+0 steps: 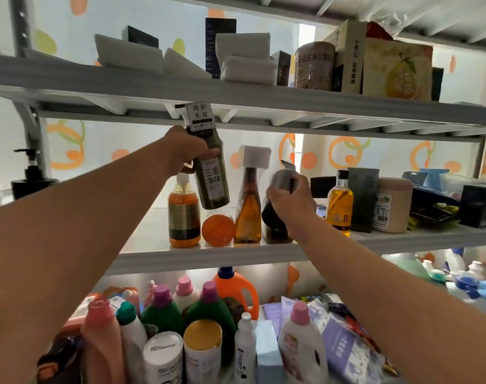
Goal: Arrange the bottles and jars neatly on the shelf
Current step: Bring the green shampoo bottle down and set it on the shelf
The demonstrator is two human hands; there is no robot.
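Left hand [185, 151] grips green bottle [211, 178], label "三重净味", raised above shelf [208, 256]; right hand [287, 202] clasps dark bottle [282, 180].

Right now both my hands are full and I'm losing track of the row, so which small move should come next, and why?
Probably set the olive-green bottle in your left hand down on the middle shelf. It hangs tilted above the amber pump bottle and the orange jar, while your right hand grips the dark bottle, also tilted.
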